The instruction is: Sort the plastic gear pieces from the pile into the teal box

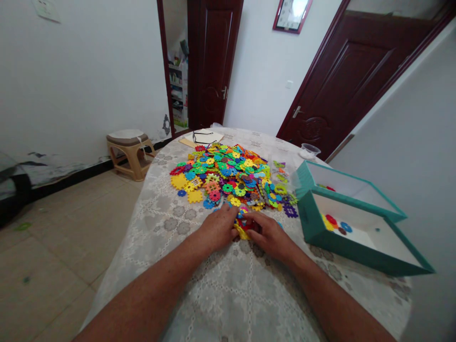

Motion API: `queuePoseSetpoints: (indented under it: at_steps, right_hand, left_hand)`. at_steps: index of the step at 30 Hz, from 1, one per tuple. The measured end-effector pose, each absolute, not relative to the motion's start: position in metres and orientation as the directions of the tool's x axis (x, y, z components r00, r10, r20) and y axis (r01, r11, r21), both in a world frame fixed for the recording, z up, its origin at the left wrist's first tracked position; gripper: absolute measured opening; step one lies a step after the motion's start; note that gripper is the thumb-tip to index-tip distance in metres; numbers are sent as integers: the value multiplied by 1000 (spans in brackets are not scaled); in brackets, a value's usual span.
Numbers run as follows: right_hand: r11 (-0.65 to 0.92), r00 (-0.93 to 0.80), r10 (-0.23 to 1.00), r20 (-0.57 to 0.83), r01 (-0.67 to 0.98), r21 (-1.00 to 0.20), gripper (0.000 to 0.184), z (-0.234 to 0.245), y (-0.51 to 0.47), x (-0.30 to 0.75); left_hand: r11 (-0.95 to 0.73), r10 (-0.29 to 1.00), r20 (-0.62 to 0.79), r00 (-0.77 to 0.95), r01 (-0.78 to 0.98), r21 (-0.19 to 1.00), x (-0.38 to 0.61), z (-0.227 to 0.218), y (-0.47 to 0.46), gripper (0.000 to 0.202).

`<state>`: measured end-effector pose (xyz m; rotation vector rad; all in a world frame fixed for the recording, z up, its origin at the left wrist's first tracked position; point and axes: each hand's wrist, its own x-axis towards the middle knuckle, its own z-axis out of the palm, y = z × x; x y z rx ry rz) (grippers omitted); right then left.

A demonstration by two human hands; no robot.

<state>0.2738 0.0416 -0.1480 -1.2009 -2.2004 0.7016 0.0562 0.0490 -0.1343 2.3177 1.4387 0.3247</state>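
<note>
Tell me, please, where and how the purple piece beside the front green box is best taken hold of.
Probably pinch the purple piece by its near edge, from the near side: it looks flat, tablecloth shows there, and the front green box crowds its right.

We count two hands [221, 224] [270, 233], one heap of pieces [228, 172] too many to tally, two box halves [356, 254] [352, 189], one pair of glasses [204, 137], one bowl [309, 150], one stool [131, 151], one clock [291, 14] and two doors [215, 57] [356, 78].

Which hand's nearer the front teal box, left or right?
Right. The right hand is to the left of the front teal box, not touching it; the left hand is farther left, beyond the right one.
</note>
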Motion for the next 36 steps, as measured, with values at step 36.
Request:
queuePoseSetpoints:
  at_steps: [36]
  right_hand:
    - [309,428,802,417,300,-903,42,-81,81,384]
  left_hand:
    - [-449,820,-55,570,699,557,55,-124,56,29]
